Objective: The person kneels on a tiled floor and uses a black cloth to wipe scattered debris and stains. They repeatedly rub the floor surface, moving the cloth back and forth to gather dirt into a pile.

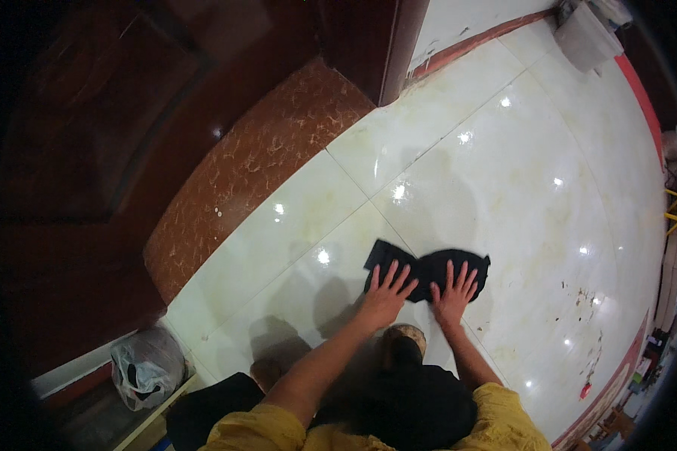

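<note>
A black cloth (420, 265) lies on the glossy pale floor tiles (338, 220), narrow in the middle and wider at both ends. My left hand (391, 293) rests on its left part with the fingers spread, and my right hand (455, 290) lies flat on its right part, fingers also apart. Neither hand grips the cloth. Just below the cloth, between my forearms, the tip of a shoe (409, 335) shows. Yellow sleeves cover my upper arms.
A dark wooden door (90, 141) stands at the left behind a brown marbled threshold (259, 163). At the lower left sits a plastic bag (149, 366). A translucent bin (587, 39) stands at the upper right. A small red object (585, 390) lies on the floor at the lower right.
</note>
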Available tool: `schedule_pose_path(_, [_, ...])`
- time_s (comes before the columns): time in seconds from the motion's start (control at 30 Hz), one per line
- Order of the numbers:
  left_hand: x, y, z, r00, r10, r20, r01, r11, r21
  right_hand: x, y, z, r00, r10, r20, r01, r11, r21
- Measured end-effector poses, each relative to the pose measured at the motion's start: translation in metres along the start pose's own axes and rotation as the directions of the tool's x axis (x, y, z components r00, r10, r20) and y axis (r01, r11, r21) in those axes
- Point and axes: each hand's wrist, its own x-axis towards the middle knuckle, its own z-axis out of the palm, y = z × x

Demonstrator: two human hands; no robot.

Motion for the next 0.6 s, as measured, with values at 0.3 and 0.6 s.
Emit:
schedule_pose_path(0.3, [-0.094,-0.035,0.008,0.690,-0.717,-0.102,0.705,0.697,-0.129,0.094,-0.181,0.011,0.698,-0.714,0.055,0.676,0.682,0.280])
schedule_pose_path(0.6, [0.009,-0.187,-0.079,0.364,-0.931,0.025,0.884,0.337,-0.323,0.270,-0.286,0.022,0.657,-0.729,0.192,0.744,0.668,-0.006])
